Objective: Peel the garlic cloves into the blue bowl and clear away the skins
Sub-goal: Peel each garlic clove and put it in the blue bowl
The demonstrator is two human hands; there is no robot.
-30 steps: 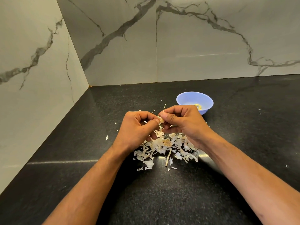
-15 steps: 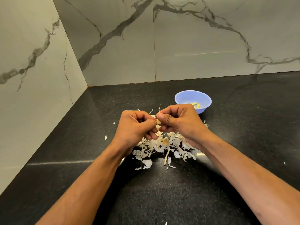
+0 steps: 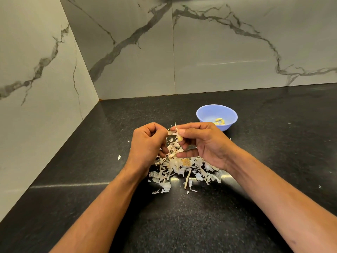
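We see both hands held above a black counter (image 3: 237,207), close together over a heap of garlic skins (image 3: 182,166). The right hand (image 3: 204,143) pinches a pale garlic clove (image 3: 180,138) between thumb and forefinger, its other fingers loosely curled below. The left hand (image 3: 147,143) has its fingers curled in and pinches a strip of skin (image 3: 171,132) that runs across to the clove — the strip is stretched between the two hands. A thin wisp of skin stands up above the right thumb.

The skins lie spread on the counter under and just in front of the hands, with a dry stalk (image 3: 187,179) among them and a few flakes scattered to the left. The blue bowl (image 3: 209,111) sits behind the right hand, near it, and holds a few peeled cloves (image 3: 219,121). Marble-patterned wall tiles (image 3: 218,52) rise behind the counter — they meet in a corner at the left.
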